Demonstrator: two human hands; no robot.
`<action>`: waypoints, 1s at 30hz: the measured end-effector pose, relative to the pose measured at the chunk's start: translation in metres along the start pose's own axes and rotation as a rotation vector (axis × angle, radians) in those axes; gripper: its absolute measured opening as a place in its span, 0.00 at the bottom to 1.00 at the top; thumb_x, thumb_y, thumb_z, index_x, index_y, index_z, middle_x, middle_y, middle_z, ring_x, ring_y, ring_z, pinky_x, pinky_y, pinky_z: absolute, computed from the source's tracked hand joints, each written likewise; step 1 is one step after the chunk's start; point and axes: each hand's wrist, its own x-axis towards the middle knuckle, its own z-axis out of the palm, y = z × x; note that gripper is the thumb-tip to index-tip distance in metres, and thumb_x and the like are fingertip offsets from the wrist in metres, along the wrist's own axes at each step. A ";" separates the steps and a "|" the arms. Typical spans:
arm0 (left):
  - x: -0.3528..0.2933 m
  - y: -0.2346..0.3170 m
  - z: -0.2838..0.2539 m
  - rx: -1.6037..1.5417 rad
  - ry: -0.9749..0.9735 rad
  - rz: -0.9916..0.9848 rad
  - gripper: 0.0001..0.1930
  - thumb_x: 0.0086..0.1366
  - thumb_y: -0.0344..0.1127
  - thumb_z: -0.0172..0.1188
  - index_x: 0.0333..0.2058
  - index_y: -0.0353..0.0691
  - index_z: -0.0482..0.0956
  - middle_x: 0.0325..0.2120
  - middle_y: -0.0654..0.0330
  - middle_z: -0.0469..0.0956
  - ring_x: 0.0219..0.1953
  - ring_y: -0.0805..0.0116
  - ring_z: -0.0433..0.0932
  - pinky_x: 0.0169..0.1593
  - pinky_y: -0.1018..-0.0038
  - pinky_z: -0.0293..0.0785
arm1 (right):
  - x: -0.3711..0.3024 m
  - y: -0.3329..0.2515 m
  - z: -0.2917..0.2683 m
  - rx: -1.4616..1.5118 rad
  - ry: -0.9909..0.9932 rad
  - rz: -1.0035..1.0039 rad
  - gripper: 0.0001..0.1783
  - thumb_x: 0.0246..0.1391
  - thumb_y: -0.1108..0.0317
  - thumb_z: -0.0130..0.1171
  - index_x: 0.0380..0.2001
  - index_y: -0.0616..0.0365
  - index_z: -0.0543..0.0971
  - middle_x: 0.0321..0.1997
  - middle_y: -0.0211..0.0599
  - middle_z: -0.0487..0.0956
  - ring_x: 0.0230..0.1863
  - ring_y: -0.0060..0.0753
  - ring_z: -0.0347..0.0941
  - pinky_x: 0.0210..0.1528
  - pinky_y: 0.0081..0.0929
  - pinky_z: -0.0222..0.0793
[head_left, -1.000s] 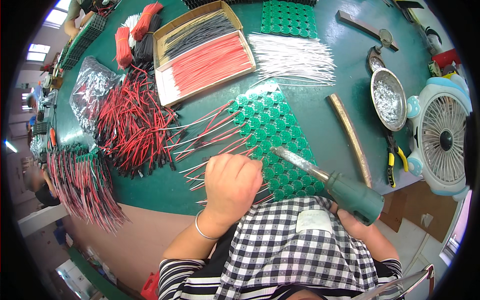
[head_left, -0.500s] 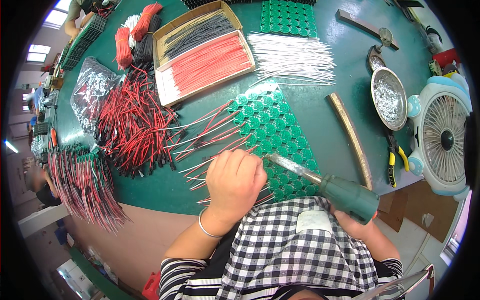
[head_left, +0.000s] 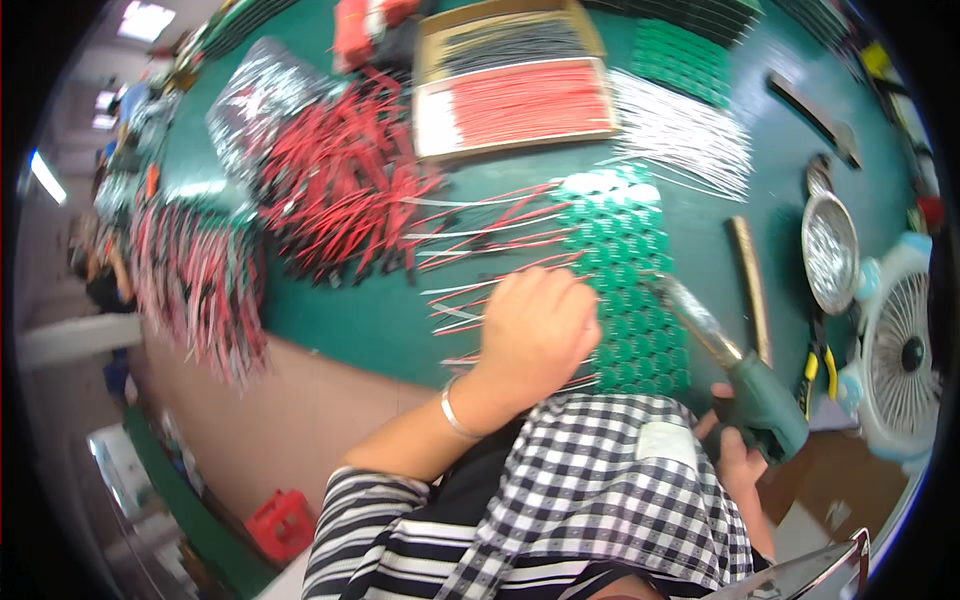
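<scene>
A green panel of small round circuit boards (head_left: 630,345) lies on the table in front of me. Red, white and black wires (head_left: 480,240) stick out from its left edge. My left hand (head_left: 540,325) is closed over that edge, knuckles up; whatever its fingers grip is hidden. My right hand (head_left: 738,462) is wrapped round the green handle of a soldering iron (head_left: 768,408). The iron's metal tip points left and lies over the panel, a short way right of my left hand.
Behind the panel are a cardboard box (head_left: 515,145) of red and black wires and a white wire bundle (head_left: 690,130). A red-black cable heap (head_left: 345,180) lies left. To the right are a brown bar (head_left: 750,290), a metal dish (head_left: 830,250), yellow-handled pliers (head_left: 820,375) and a fan (head_left: 905,350).
The view has swung, so the scene sits farther right and is blurred. The soldering iron's tip has moved rightward, away from my left hand, which stays closed at the panel's edge.
</scene>
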 end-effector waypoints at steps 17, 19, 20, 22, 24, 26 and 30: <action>0.024 -0.140 -0.089 0.450 0.148 -0.152 0.05 0.50 0.32 0.66 0.29 0.46 0.82 0.26 0.61 0.76 0.31 0.59 0.73 0.37 0.62 0.69 | 0.009 -0.004 0.008 0.121 0.189 -0.115 0.30 0.54 0.60 0.59 0.54 0.69 0.66 0.49 0.46 0.75 0.26 0.26 0.73 0.29 0.23 0.68; 0.035 -0.146 -0.088 0.248 0.121 -0.151 0.03 0.50 0.31 0.66 0.25 0.43 0.82 0.24 0.61 0.77 0.31 0.59 0.75 0.36 0.63 0.70 | 0.008 -0.004 0.007 0.132 0.197 -0.110 0.30 0.54 0.60 0.59 0.54 0.69 0.66 0.49 0.47 0.74 0.26 0.27 0.73 0.29 0.23 0.68; 0.043 -0.151 -0.092 0.164 0.232 -0.093 0.02 0.51 0.31 0.66 0.24 0.41 0.83 0.23 0.60 0.79 0.28 0.60 0.76 0.34 0.66 0.71 | 0.008 -0.004 0.006 0.121 0.194 -0.113 0.30 0.54 0.60 0.59 0.54 0.69 0.66 0.49 0.46 0.74 0.25 0.27 0.73 0.28 0.23 0.68; 0.053 -0.155 -0.103 -0.207 0.373 -0.282 0.04 0.57 0.32 0.65 0.28 0.39 0.84 0.26 0.62 0.81 0.28 0.69 0.77 0.34 0.73 0.71 | 0.009 -0.004 0.005 0.107 0.187 -0.113 0.30 0.54 0.60 0.59 0.54 0.69 0.66 0.49 0.46 0.74 0.25 0.26 0.73 0.28 0.23 0.68; 0.060 -0.161 -0.119 -0.429 0.339 -0.466 0.06 0.62 0.33 0.62 0.33 0.36 0.84 0.29 0.64 0.82 0.31 0.79 0.76 0.36 0.81 0.70 | 0.009 -0.004 0.006 0.133 0.212 -0.099 0.30 0.53 0.60 0.59 0.54 0.69 0.66 0.49 0.46 0.74 0.25 0.26 0.73 0.28 0.23 0.68; 0.063 -0.163 -0.130 -0.534 0.337 -0.393 0.07 0.64 0.32 0.60 0.37 0.35 0.83 0.29 0.66 0.81 0.32 0.84 0.74 0.37 0.84 0.69 | 0.011 -0.004 0.008 0.135 0.201 -0.102 0.30 0.53 0.61 0.59 0.54 0.69 0.66 0.49 0.45 0.74 0.25 0.26 0.73 0.28 0.22 0.68; 0.055 -0.155 -0.132 -0.277 0.212 -0.299 0.08 0.61 0.33 0.62 0.37 0.37 0.83 0.29 0.64 0.81 0.31 0.76 0.74 0.39 0.78 0.70 | 0.012 -0.005 0.011 0.161 0.222 -0.096 0.30 0.53 0.61 0.59 0.54 0.70 0.66 0.49 0.46 0.74 0.25 0.26 0.73 0.27 0.23 0.68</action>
